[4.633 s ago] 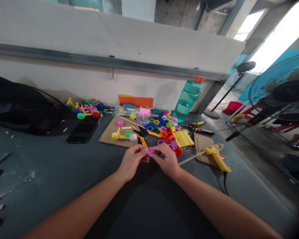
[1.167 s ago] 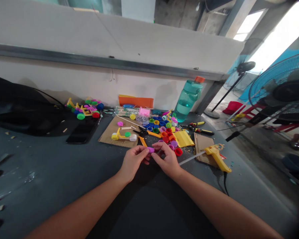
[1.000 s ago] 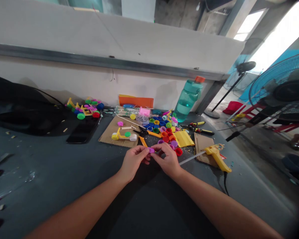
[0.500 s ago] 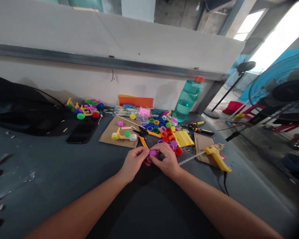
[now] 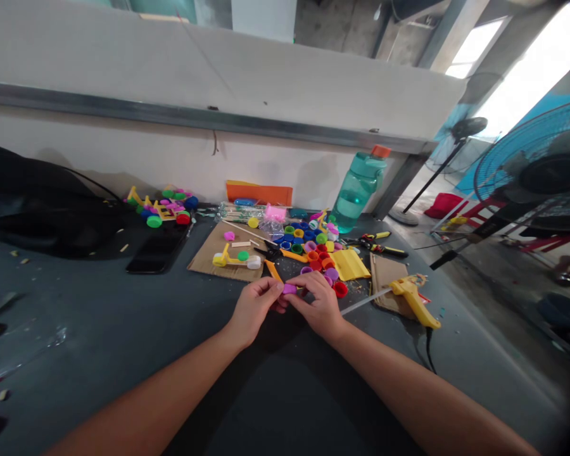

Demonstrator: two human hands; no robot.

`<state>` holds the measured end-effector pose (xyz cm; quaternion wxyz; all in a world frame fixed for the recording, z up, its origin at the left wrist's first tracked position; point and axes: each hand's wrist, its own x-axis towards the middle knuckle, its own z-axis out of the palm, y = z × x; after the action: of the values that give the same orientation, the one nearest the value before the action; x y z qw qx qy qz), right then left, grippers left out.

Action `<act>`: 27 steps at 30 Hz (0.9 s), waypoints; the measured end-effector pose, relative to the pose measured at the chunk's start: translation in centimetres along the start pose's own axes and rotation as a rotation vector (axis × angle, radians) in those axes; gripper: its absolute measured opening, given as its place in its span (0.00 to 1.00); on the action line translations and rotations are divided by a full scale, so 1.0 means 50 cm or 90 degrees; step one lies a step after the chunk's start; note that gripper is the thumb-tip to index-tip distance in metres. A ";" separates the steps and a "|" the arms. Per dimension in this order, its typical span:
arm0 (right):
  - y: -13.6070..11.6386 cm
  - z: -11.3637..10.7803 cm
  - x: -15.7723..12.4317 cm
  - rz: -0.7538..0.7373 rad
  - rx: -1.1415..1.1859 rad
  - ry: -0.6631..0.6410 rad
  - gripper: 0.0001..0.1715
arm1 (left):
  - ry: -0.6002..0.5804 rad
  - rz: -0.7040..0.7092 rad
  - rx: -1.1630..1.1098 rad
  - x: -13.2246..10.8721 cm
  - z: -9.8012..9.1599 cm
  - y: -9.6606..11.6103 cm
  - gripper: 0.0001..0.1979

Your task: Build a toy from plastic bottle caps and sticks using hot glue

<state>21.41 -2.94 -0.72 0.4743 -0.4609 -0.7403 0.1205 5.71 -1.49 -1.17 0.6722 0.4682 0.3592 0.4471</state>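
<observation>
Head view: a small purple piece (image 5: 289, 289) is held over the dark table (image 5: 99, 316), between the fingertips of both hands. By the left hand (image 5: 253, 310) it is pinched at one end, with the thumb on the near side; by the right hand (image 5: 319, 307) it is pinched at the other end, between thumb and forefinger. Whether the hands are rested on the table cannot be told. Just beyond the left fingertips, an orange strip (image 5: 273, 270) is seen, partly covered. Farther beyond the left hand, a yellow-and-white part (image 5: 225, 256) is laid on a cardboard sheet (image 5: 203, 258). Beyond the right hand, many coloured caps (image 5: 315, 266) are gathered, and a red cap (image 5: 341, 290) is found near its knuckles. To the right of this hand, a yellow glue gun (image 5: 414, 301) is placed, partly over another cardboard piece (image 5: 384, 269).
</observation>
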 end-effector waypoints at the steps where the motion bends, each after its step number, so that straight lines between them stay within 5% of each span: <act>1: 0.000 0.000 0.000 -0.001 0.000 0.000 0.08 | -0.001 0.001 0.004 0.000 0.000 0.001 0.11; 20: 0.000 0.001 -0.001 0.004 0.001 -0.009 0.13 | 0.018 -0.004 -0.011 0.001 0.000 -0.001 0.12; 27: 0.002 0.002 -0.002 0.001 -0.006 -0.004 0.07 | 0.025 -0.017 -0.023 -0.001 0.003 0.005 0.11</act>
<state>21.40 -2.94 -0.87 0.4697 -0.4629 -0.7422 0.1190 5.75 -1.55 -0.90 0.6794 0.4422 0.3701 0.4538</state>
